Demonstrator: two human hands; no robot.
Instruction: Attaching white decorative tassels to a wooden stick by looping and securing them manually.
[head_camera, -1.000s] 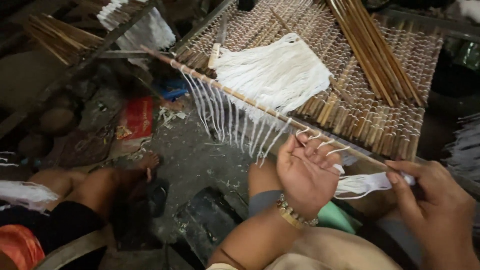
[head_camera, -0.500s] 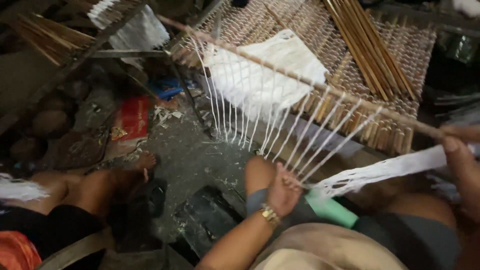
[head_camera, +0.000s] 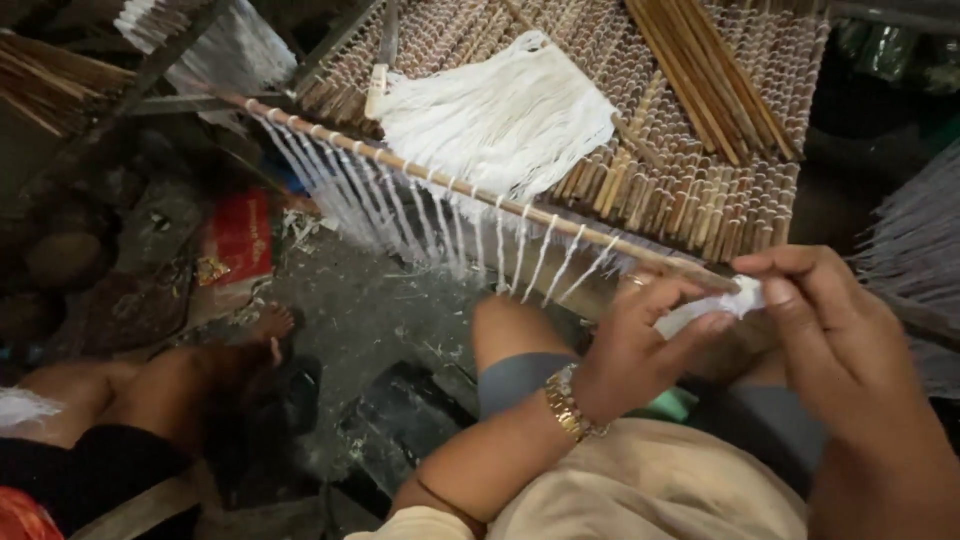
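Both my hands pinch the white noodle strand (head_camera: 722, 305) at the bamboo stick's (head_camera: 480, 195) near end: left grip (head_camera: 640, 345) curled beneath it, right grip (head_camera: 830, 335) closed on top.

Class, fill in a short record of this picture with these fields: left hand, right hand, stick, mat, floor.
left hand: left hand pinches a soft white strand bundle
right hand: right hand grips the same bundle's end
stick: thin wooden stick with white strands looped over it, hanging down
mat: woven bamboo slat mat bearing a heap of white noodle-like threads
floor: flat red packet on dark ground; another person's bare foot nearby
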